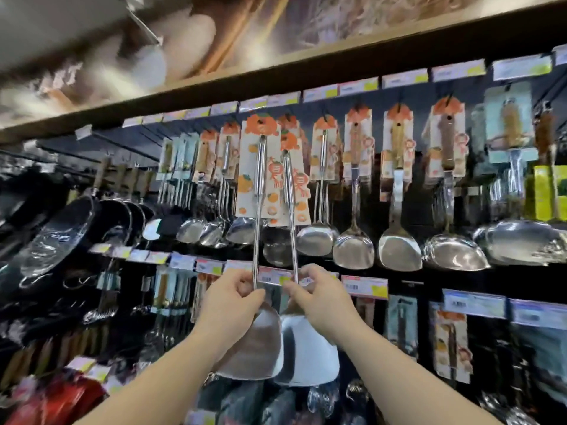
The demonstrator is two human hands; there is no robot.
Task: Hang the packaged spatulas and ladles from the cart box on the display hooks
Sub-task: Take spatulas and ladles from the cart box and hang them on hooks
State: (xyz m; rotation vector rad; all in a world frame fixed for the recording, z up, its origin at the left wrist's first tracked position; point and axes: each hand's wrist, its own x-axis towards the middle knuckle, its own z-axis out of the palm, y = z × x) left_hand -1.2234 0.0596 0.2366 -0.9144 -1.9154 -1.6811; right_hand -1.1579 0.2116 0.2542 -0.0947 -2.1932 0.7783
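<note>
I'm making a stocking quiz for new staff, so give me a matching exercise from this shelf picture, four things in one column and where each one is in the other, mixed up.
Things:
1. left hand
2. right hand
3. black frying pans with clear lids
4. yellow-green boxes

Places:
A. far right edge of the upper row
B. gripping the shaft of the right steel spatula with the orange card
C. hanging at the left of the display
D. gripping the shaft of the left steel spatula with the orange card

Pairs: 1-D, 2-B, 3-C, 4-A

I see my left hand [228, 305] and right hand [322, 302] each pinching a spatula [257, 210] shaft, cards raised near the hooks.
</note>
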